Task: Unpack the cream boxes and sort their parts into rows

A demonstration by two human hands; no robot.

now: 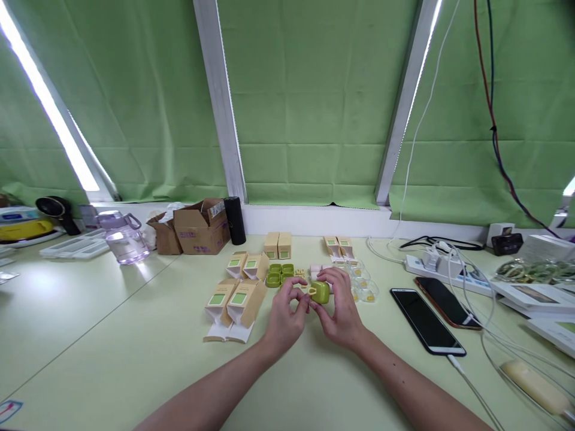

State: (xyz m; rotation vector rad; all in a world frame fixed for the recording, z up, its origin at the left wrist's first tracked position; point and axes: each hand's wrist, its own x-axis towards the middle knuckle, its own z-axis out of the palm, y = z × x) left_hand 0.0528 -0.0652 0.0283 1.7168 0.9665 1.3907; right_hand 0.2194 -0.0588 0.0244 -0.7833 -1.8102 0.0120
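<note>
Between the fingers of my right hand (340, 311) is a small rounded olive-green case (320, 293). My left hand (286, 315) pinches at a small pale-yellow loop (311, 291) on the case's left side; its fingertips partly hide the loop. Just beyond my hands stand several square green containers (274, 279) in a cluster, beside small yellow pieces (299, 273). Pale pinkish pieces (315, 269) show behind my right hand, partly covered. To their right lie clear round pieces with yellow bits (369, 291).
Kraft boxes with open flaps (245, 302) stand left of my hands, with more kraft boxes (277, 246) behind. Two phones (426, 320) and white cables lie right, near a power strip (467, 281). A water jug (126, 239), cardboard box (202, 230) and black cylinder (235, 221) stand back left.
</note>
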